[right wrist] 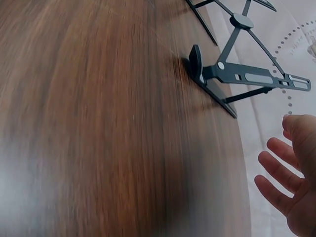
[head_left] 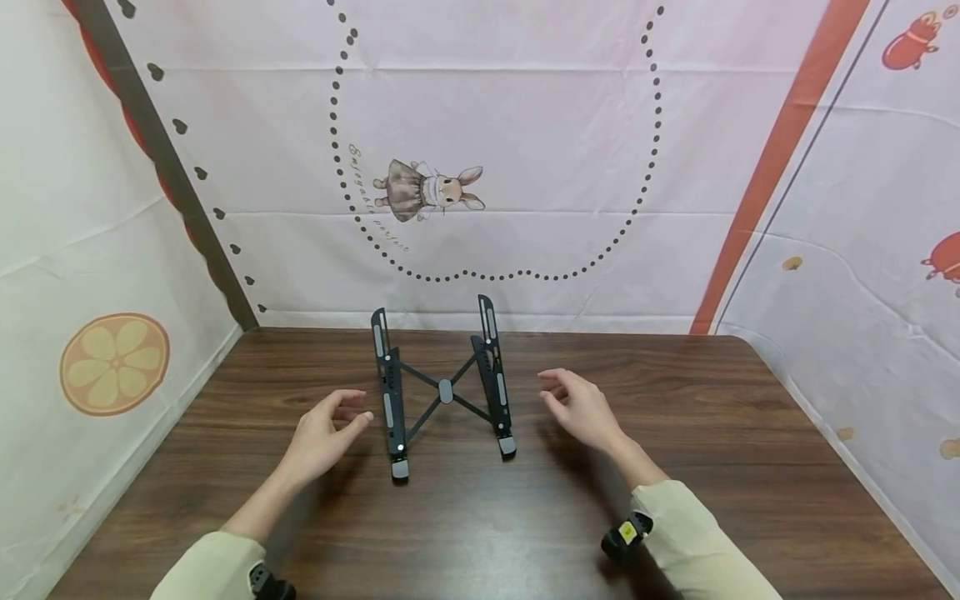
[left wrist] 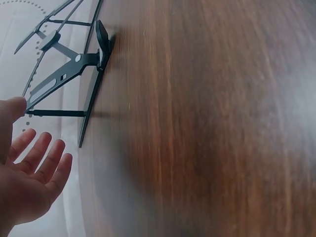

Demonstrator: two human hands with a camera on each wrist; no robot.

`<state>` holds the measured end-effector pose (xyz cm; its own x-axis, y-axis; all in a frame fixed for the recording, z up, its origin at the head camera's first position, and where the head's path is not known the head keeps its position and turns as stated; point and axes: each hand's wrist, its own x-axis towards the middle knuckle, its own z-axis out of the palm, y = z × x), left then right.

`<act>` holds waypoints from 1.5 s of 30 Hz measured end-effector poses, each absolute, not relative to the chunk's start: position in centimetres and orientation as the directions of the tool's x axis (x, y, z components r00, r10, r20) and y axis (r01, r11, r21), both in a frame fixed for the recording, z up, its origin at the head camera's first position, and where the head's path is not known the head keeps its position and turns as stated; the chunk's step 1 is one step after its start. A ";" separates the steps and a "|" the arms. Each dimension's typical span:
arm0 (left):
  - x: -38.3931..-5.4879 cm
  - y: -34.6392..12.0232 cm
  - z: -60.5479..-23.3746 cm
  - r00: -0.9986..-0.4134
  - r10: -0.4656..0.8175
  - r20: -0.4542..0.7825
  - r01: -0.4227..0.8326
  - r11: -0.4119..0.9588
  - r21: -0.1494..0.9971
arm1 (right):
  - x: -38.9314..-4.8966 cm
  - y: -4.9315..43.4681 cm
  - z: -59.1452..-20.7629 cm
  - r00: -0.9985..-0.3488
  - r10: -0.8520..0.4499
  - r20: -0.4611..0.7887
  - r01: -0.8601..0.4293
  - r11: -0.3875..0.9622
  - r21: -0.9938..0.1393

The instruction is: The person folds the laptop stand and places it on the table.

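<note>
A dark folding laptop stand [head_left: 446,391] stands opened out on the table, its two long side rails joined by an X of thin bars with an oval hub. Just left of it is my left hand [head_left: 322,435], fingers loosely bent, holding nothing. On the other side, my right hand [head_left: 583,408] hovers a little away from the right rail, fingers relaxed and apart. In the left wrist view the stand [left wrist: 64,74] shows its raised arm, strut and upturned front lip. The right wrist view shows the other rail of the stand [right wrist: 247,74] beyond the right hand [right wrist: 296,173].
The brown wood-grain table [head_left: 480,533] ends at a pale printed cloth [head_left: 525,167] hanging behind it. Similar cloth hangs at the left and right sides. A black wrist camera [head_left: 626,537] sits on the right sleeve, another on the left [head_left: 270,583].
</note>
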<state>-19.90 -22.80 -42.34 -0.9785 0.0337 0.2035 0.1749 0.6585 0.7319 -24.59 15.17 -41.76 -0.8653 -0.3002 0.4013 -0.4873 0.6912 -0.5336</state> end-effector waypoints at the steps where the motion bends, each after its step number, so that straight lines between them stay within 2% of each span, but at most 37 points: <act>1: -19.9 -22.7 -42.4 -0.979 0.028 0.203 0.171 0.658 0.734 | -24.6 14.9 -41.8 -0.868 -0.297 0.399 -0.484 0.690 -0.539; 30: -20.5 -20.7 -43.2 -0.992 -0.021 0.125 0.087 0.606 0.790 | -25.2 9.8 -43.0 -0.961 -0.207 0.181 -0.264 0.505 -0.822; 45: -20.9 -20.0 -43.5 -0.991 -0.049 0.125 0.069 0.612 0.788 | -25.6 8.9 -43.4 -0.978 -0.171 0.120 -0.190 0.483 -0.855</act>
<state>-20.90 -19.99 -43.51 -0.9909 -0.0488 0.1251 0.0694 0.6117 0.7880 -25.63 8.92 -43.44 -0.9779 -0.1711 0.1204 -0.1898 0.4834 -0.8546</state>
